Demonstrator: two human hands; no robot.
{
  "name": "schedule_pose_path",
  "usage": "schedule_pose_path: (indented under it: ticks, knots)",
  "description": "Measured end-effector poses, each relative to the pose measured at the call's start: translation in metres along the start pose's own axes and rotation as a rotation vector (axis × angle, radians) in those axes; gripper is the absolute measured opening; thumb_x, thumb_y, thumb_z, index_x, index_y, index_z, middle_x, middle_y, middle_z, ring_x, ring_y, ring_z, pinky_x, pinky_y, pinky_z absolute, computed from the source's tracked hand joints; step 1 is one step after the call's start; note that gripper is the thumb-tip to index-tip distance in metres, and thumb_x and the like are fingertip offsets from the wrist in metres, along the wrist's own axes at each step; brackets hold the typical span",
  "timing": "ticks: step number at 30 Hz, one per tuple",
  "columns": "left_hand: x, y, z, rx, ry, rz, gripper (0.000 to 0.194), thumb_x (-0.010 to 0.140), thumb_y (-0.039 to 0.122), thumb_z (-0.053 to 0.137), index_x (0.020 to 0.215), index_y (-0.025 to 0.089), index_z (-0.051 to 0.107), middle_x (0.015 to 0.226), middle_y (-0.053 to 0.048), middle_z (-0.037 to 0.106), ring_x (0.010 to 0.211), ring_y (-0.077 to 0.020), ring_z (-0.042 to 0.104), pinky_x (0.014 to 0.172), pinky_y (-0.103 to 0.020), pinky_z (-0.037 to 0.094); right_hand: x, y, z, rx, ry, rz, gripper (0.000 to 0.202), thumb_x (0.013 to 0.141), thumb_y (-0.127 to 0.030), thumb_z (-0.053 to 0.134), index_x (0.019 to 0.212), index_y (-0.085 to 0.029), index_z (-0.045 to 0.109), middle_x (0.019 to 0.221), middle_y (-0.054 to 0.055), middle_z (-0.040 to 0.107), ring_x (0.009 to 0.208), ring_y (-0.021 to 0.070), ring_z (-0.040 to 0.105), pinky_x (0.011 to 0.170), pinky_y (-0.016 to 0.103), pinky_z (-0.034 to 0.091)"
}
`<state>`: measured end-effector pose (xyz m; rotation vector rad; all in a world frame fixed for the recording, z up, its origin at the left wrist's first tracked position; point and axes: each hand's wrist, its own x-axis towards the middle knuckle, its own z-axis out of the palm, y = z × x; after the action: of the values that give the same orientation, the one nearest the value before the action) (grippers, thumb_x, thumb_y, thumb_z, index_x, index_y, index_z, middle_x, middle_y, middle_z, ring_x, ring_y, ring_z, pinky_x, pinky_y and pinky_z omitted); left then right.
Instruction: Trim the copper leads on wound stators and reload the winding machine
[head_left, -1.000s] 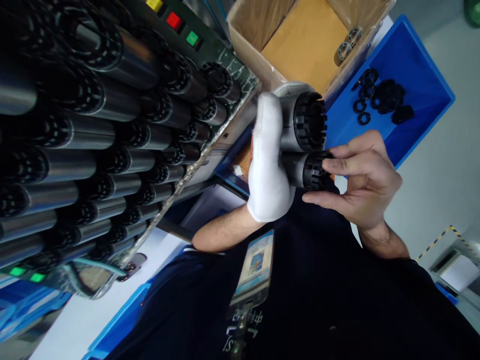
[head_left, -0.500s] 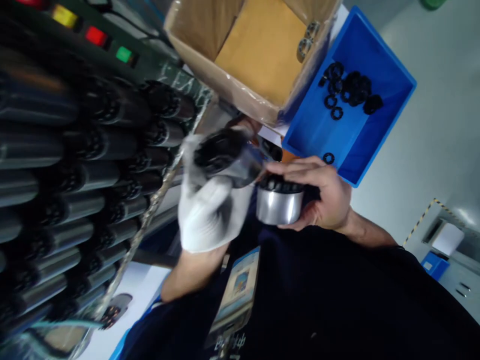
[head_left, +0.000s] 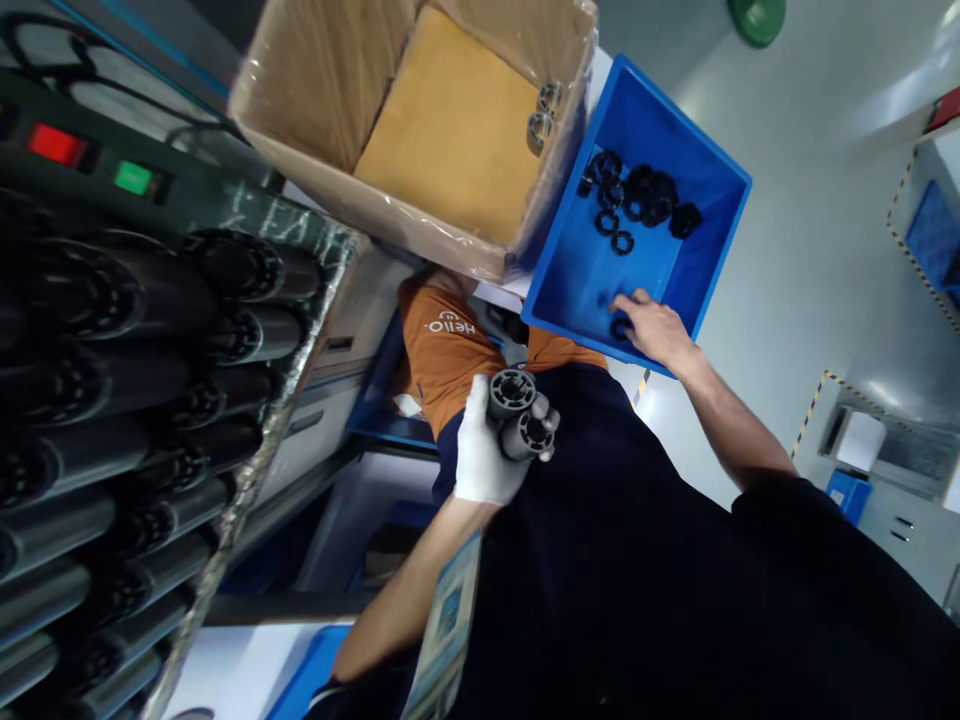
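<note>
The fingers (head_left: 541, 406) of the gloved left hand (head_left: 491, 445) curl around two dark tubes (head_left: 513, 438), just outside the blue bin (head_left: 585, 270), to its near left. Inside the bin, at its near end, the bare right hand (head_left: 658, 333) reaches to a black ring (head_left: 619, 328); whether its half-bent fingers pinch the ring, I can't quite tell. More black rings (head_left: 652, 197) lie farther in the bin; a cardboard box (head_left: 337, 195) stands left of it.

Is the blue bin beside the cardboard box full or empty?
Neither: black ring-shaped parts lie in the blue bin, but much of its floor shows around them.
</note>
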<state>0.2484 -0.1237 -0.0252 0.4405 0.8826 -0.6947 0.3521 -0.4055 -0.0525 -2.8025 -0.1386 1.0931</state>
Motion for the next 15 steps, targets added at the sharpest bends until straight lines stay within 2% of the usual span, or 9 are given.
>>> schedule_pose_path:
  ticks: [1,3,5,8,11,12,15]
  knots:
    - [0.001,0.001,0.0,0.021,-0.018,0.012,0.056,0.099,0.078,0.075,0.11,0.023,0.068,0.072,0.001,0.063,0.056,-0.021,0.062,0.035,-0.026,0.041,0.008,0.011,0.008,-0.049,-0.083,0.045,0.052,0.105,-0.013,0.062,0.154,-0.028,0.069,0.156,0.016,0.067,0.119,0.0308,0.078,0.105,0.045,0.064]
    - [0.0,0.006,-0.001,0.083,-0.073,0.074,0.063,0.09,0.082,0.083,0.106,0.022,0.07,0.065,0.003,0.056,0.05,-0.0191,0.054,0.032,-0.025,0.034,0.021,0.021,0.024,-0.059,-0.152,0.047,0.049,0.102,-0.012,0.062,0.147,-0.027,0.073,0.154,0.015,0.067,0.104,0.0267,0.079,0.099,0.042,0.064]
    - [-0.004,0.013,0.0,0.132,-0.116,0.193,0.069,0.08,0.084,0.091,0.103,0.021,0.073,0.062,0.003,0.055,0.048,-0.0165,0.05,0.035,-0.025,0.038,0.033,0.024,0.033,-0.06,-0.154,0.029,0.045,0.101,-0.014,0.064,0.143,-0.027,0.073,0.154,0.014,0.067,0.101,0.0255,0.078,0.098,0.04,0.064]
    - [-0.012,0.021,0.003,0.218,-0.167,0.427,0.064,0.078,0.078,0.096,0.1,0.021,0.077,0.059,0.002,0.056,0.05,-0.0181,0.057,0.047,-0.029,0.05,0.06,0.027,0.028,-0.053,-0.032,0.051,0.055,0.103,-0.024,0.066,0.158,-0.024,0.061,0.162,0.02,0.059,0.114,0.0326,0.076,0.105,0.046,0.063]
    - [-0.016,0.024,0.003,0.29,-0.193,0.54,0.06,0.079,0.076,0.095,0.096,0.021,0.078,0.056,0.0,0.055,0.058,-0.0254,0.067,0.054,-0.036,0.057,0.098,0.035,0.01,-0.009,0.177,0.154,0.067,0.112,-0.033,0.054,0.174,-0.015,0.036,0.173,0.029,0.044,0.133,0.0399,0.07,0.117,0.056,0.059]
    - [-0.016,0.023,0.003,0.3,-0.189,0.555,0.059,0.08,0.076,0.095,0.097,0.021,0.079,0.056,-0.001,0.056,0.061,-0.027,0.069,0.056,-0.037,0.059,0.112,0.037,0.006,0.017,0.226,0.189,0.067,0.113,-0.035,0.054,0.173,-0.013,0.035,0.174,0.031,0.042,0.137,0.0409,0.069,0.121,0.057,0.057]
    - [-0.015,0.018,0.0,0.308,-0.174,0.576,0.058,0.084,0.076,0.092,0.099,0.021,0.079,0.058,-0.003,0.061,0.065,-0.0287,0.072,0.059,-0.039,0.061,0.143,0.044,0.0,0.102,0.286,0.246,0.056,0.112,-0.034,0.059,0.161,-0.009,0.05,0.171,0.031,0.046,0.141,0.0404,0.068,0.128,0.059,0.053]
